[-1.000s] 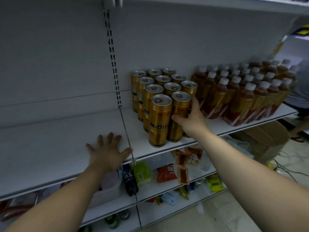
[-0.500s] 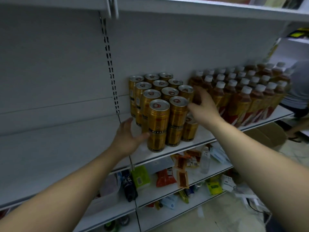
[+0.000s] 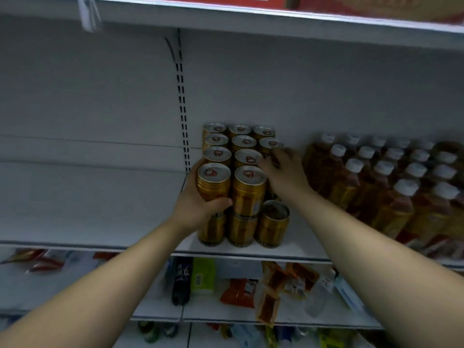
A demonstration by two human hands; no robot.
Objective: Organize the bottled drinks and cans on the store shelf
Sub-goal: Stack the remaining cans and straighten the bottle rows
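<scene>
Gold cans (image 3: 249,189) stand stacked two high in rows on the white shelf (image 3: 296,244). My left hand (image 3: 198,207) is wrapped around the front-left upper can (image 3: 214,180), thumb across its front. My right hand (image 3: 283,169) reaches over the right column, fingers on the top of an upper can (image 3: 270,144) further back; whether it grips is blurred. A lone lower can (image 3: 273,226) at the front right has nothing on top. Brown tea bottles (image 3: 391,192) with white caps fill the shelf to the right.
The shelf's left section (image 3: 88,202) is bare white board. A slotted upright (image 3: 182,104) runs up the back wall. The shelf below holds snack packets (image 3: 238,292), a dark bottle (image 3: 182,282) and a green pack (image 3: 203,275). Another shelf edge (image 3: 251,18) hangs overhead.
My left hand rose from the shelf board and closed around the front-left upper can. My right hand moved from the cans' side up over the right column, and the view tilted up.
</scene>
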